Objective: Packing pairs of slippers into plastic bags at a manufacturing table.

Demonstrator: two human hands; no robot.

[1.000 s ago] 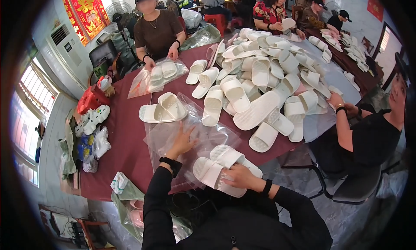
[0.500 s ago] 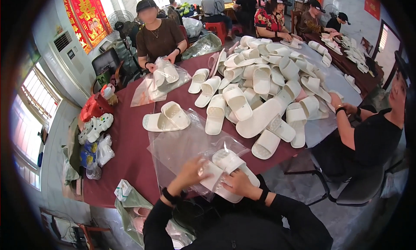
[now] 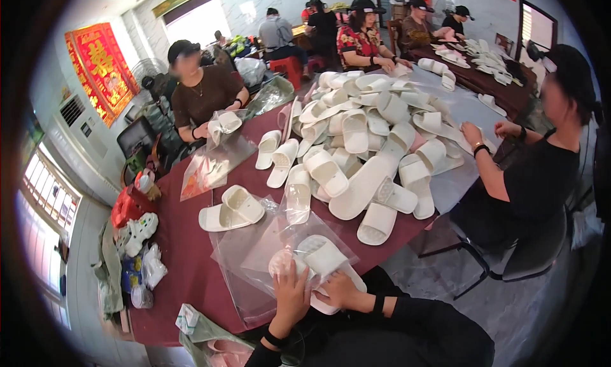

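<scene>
At the table's near edge lies a pair of white slippers (image 3: 325, 257), the toe ends overlapped by a clear plastic bag (image 3: 254, 247). My left hand (image 3: 291, 297) is on the left slipper, fingers laid over it and the film, thumb hidden. My right hand (image 3: 342, 292) grips the right slipper near its strap, fingertips partly out of sight. More clear bags lie flat under and beside the pair. Just beyond them sits another white pair (image 3: 232, 209) on the dark red tablecloth (image 3: 184, 265).
A large heap of white slippers (image 3: 356, 131) covers the table's middle. Across from me a person (image 3: 203, 93) handles bagged slippers; another person (image 3: 534, 163) sits at the right. Along the left edge are a red bag (image 3: 132, 206), white clogs (image 3: 139, 233) and small packages.
My left hand has come down onto the left slipper, and the bag now reaches over the toes. My right hand keeps hold of the right slipper. The view has shifted.
</scene>
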